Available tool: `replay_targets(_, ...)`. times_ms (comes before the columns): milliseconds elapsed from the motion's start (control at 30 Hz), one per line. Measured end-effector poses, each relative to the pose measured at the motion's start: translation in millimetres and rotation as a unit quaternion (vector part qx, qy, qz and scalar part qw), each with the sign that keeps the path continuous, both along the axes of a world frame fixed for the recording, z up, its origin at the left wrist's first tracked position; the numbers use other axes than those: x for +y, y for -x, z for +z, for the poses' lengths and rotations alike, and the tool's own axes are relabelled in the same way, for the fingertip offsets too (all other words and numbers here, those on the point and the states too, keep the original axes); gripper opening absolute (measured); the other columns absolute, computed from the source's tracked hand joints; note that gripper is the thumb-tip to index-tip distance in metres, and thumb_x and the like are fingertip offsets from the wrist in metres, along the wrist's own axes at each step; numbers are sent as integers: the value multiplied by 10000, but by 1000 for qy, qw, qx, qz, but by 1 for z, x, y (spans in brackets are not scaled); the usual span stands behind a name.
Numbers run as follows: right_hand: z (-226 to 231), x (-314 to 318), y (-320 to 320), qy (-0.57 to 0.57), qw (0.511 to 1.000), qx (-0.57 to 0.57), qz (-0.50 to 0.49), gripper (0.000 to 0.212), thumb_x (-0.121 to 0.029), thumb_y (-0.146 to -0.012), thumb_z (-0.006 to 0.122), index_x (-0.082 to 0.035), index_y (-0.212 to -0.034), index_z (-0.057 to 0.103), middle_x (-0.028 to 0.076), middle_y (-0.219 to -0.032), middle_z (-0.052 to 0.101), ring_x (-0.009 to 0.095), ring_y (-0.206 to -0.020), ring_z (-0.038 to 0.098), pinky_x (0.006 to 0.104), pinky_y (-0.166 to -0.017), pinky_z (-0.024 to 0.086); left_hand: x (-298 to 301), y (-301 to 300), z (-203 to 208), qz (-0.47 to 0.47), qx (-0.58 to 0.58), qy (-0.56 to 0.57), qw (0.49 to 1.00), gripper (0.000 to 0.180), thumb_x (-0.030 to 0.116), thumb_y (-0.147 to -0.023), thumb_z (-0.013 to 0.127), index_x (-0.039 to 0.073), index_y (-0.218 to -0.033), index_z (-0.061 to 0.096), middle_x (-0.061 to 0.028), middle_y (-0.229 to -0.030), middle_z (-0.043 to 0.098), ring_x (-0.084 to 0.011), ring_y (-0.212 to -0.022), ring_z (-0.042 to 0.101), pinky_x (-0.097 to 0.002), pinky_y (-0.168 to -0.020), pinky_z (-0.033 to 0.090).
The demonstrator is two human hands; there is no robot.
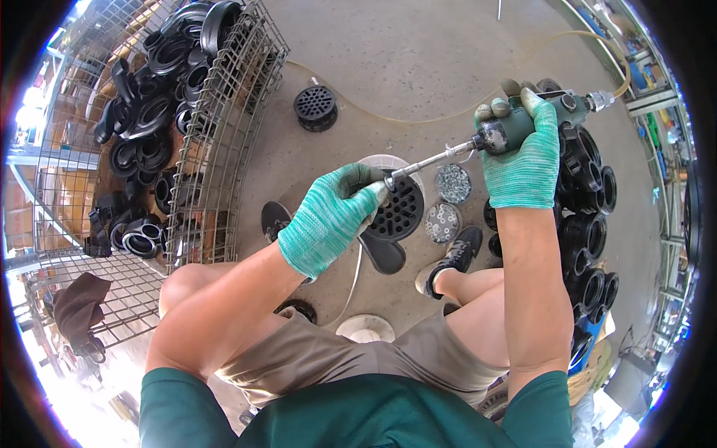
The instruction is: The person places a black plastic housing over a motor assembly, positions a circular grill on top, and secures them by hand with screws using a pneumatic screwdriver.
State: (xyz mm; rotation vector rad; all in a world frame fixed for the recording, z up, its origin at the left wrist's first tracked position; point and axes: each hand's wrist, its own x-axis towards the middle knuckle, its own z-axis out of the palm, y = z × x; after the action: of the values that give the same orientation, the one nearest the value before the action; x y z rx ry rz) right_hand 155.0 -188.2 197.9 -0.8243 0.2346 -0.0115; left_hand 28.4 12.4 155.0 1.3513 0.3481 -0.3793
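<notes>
My right hand [523, 149], in a green and grey work glove, is closed around a dark green air screwdriver [511, 131]. Its long metal shaft [433, 160] points left and slightly down. At the shaft's tip, the thumb and fingers of my left hand [332, 216], gloved alike, pinch a small metal fastener [389, 183]; its exact kind is partly hidden by the fingers. Just below the tip lies a round black part with a holed face [399, 213] and a black tail piece [385, 255], resting over a white round rim [385, 160].
Two round containers of small metal fasteners [453, 184] [443, 223] stand to the right. A wire cage [224, 142] of black fittings stands left; more black fittings [586, 224] are stacked right. Another holed black part [315, 108] is on the floor. A yellowish hose [418, 120] crosses behind.
</notes>
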Motion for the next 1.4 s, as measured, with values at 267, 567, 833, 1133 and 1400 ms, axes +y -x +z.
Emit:
replay_targets(267, -3, 3, 4, -15, 1000, 3, 23, 178, -110, -940, 636, -55, -1077, 537, 107, -962, 624, 185, -740, 601, 389, -744, 534, 2, 4, -2, 25, 13, 16, 999, 325, 219, -985, 669, -5, -1217, 632, -15, -893, 641, -48, -681, 544, -184, -579, 448)
replay_targets(567, -7, 2, 12, 17, 999, -34, 28, 269, -145, -940, 649, -50, -1158, 523, 139, -1033, 609, 222, -812, 633, 439, -807, 572, -2, 3, -24, 21, -74, -68, 995, 325, 203, -986, 656, -25, -1218, 635, -15, -948, 650, -68, -797, 544, -232, -702, 476)
replay_targets(833, -1, -9, 14, -1, 993, 49, 111, 185, -176, -972, 648, -115, -1128, 569, 107, -1102, 667, 202, -896, 642, 543, -914, 562, -2, 4, -35, -10, -66, -108, 992, 256, 154, -990, 641, -21, -1177, 636, -21, -973, 645, -102, -865, 551, -268, -806, 490)
replay_targets(1133, -8, -12, 8, -55, 991, 110, 56, 246, -208, -975, 638, 7, -1093, 624, 92, -924, 629, 195, -844, 630, 502, -916, 560, -14, 4, -22, 71, -119, -162, 977, 218, 118, -985, 649, -13, -1159, 634, -33, -1007, 658, -105, -902, 573, -273, -830, 495)
replay_targets(1400, -6, -13, 12, -51, 994, 85, 49, 228, -199, -971, 642, -22, -1108, 599, 92, -972, 630, 192, -848, 626, 498, -899, 562, -4, -2, -17, 33, -91, -132, 986, 237, 122, -969, 669, -17, -1160, 649, -21, -963, 656, -88, -871, 555, -246, -817, 486)
